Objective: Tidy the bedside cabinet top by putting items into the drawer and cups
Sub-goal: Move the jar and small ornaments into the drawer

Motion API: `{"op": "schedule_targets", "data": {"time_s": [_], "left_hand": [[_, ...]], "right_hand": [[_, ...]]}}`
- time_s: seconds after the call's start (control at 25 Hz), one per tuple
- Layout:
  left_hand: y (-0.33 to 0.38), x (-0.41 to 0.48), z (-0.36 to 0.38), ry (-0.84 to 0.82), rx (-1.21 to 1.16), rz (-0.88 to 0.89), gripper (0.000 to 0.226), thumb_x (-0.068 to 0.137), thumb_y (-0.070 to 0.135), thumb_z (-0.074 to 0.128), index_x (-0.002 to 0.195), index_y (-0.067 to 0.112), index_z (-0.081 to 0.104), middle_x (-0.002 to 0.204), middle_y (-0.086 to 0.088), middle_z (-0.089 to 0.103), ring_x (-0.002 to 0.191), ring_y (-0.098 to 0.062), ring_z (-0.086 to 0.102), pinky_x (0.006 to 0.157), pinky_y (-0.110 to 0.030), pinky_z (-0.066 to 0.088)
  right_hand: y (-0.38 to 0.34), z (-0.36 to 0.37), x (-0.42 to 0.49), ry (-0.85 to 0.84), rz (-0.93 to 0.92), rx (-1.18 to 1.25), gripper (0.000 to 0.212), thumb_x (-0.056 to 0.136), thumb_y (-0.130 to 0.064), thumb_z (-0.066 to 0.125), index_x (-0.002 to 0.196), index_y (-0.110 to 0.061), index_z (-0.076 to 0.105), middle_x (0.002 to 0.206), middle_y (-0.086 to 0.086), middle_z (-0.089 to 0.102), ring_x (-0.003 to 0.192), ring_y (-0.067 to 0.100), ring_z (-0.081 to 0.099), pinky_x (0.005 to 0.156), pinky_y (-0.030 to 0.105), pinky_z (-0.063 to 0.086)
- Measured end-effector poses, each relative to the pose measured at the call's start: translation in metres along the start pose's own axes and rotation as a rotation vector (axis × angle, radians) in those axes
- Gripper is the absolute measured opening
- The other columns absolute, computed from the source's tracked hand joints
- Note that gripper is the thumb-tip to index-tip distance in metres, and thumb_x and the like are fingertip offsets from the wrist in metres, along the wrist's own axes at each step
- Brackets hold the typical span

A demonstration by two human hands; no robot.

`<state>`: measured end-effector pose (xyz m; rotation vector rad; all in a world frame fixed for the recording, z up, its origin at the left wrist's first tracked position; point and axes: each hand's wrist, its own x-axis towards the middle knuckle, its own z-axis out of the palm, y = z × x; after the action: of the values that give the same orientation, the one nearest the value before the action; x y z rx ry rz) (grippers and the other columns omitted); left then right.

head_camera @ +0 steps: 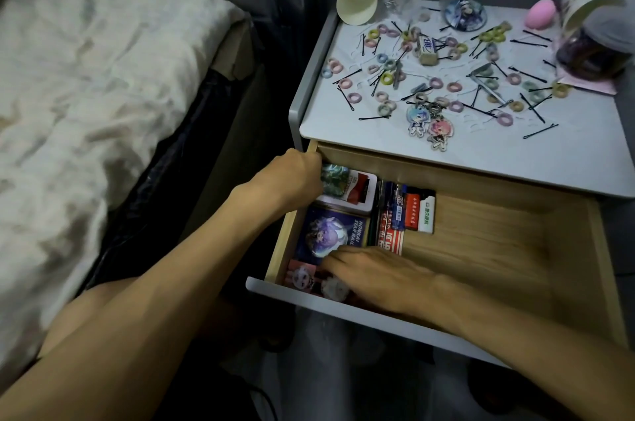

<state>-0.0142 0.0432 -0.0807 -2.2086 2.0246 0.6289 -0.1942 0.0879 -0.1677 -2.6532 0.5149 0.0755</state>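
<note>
A: Nearest first. Right hand (374, 272) is inside the drawer (481, 235) at the front left. Fingers are straight, flat on the picture cards (302, 274); grip wide, holding nothing. Bit blurred.
B: Left hand?
A: Left hand (292, 180) is further back, at the drawer's left rear corner. Knuckles are curled beside a green packet (332, 178) lying on a red-and-white box (360, 193). Fingertips are hidden, so can't tell if that grip holds the packet or just the drawer side.
B: Step?
A: My read: squaring up what lies in the drawer to make room. The left half is packed with a blue card (326, 231) and pens (393, 204); the right half is bare wood.
B: The stuff to tidy?
A: All on the counter (515, 162) behind the drawer: hair ties (386, 78), hairpins (541, 131), keychains (417, 121) near the front edge. Further back, an eraser (427, 49), a badge (464, 13), a pink sponge (542, 13). A paper cup (355, 4) lies tipped at the back left corner. A second cup (584, 2) is tipped at the back right, over a jar (594, 49).
B: Tips?
A: Push the cards flat and leftward with the open palm, no bending. Keep the bare right half for the bigger bits. Stand both cups up before sorting ties and pins into them. Pins lie flat on the counter; probably fiddly, so slide them to the edge, then pinch.
</note>
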Motion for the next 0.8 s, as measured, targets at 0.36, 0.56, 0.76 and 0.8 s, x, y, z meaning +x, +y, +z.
{"op": "schedule_targets", "data": {"time_s": [0.36, 0.56, 0.76, 0.8], "left_hand": [[-0.001, 0.003, 0.003, -0.006, 0.033, -0.010, 0.027, 0.097, 0.023, 0.048, 0.120, 0.012, 0.056, 0.115, -0.016, 0.061, 0.097, -0.032, 0.061, 0.069, -0.034, 0.042], [0.008, -0.003, 0.000, 0.148, 0.155, -0.025, 0.023, 0.095, 0.029, 0.048, 0.113, 0.016, 0.056, 0.101, -0.009, 0.061, 0.081, -0.029, 0.058, 0.065, -0.036, 0.040], [0.038, -0.006, -0.019, 0.209, -0.134, 0.140, 0.027, 0.092, 0.030, 0.052, 0.116, 0.027, 0.063, 0.110, -0.002, 0.070, 0.097, -0.026, 0.065, 0.080, -0.040, 0.055], [0.050, -0.005, -0.025, 0.201, -0.212, 0.177, 0.026, 0.092, 0.029, 0.053, 0.116, 0.027, 0.064, 0.110, 0.001, 0.071, 0.099, -0.024, 0.065, 0.082, -0.041, 0.055]], "right_hand": [[0.010, 0.006, -0.002, -0.057, 0.077, 0.104, 0.053, 0.089, -0.009, 0.062, 0.138, -0.021, 0.045, 0.139, 0.001, 0.049, 0.124, 0.017, 0.051, 0.103, 0.033, 0.047], [0.017, -0.023, -0.018, 0.094, 0.266, 0.263, 0.043, 0.090, -0.012, 0.065, 0.131, -0.019, 0.056, 0.126, -0.003, 0.057, 0.110, 0.005, 0.054, 0.098, 0.025, 0.048], [0.040, -0.092, -0.055, 0.477, 0.541, 0.382, 0.021, 0.089, -0.011, 0.066, 0.107, -0.022, 0.069, 0.082, -0.013, 0.064, 0.074, -0.001, 0.061, 0.068, 0.021, 0.052], [0.047, -0.106, -0.066, 0.550, 0.593, 0.399, 0.019, 0.089, -0.012, 0.066, 0.104, -0.023, 0.069, 0.078, -0.014, 0.063, 0.071, -0.003, 0.060, 0.066, 0.016, 0.048]]}}
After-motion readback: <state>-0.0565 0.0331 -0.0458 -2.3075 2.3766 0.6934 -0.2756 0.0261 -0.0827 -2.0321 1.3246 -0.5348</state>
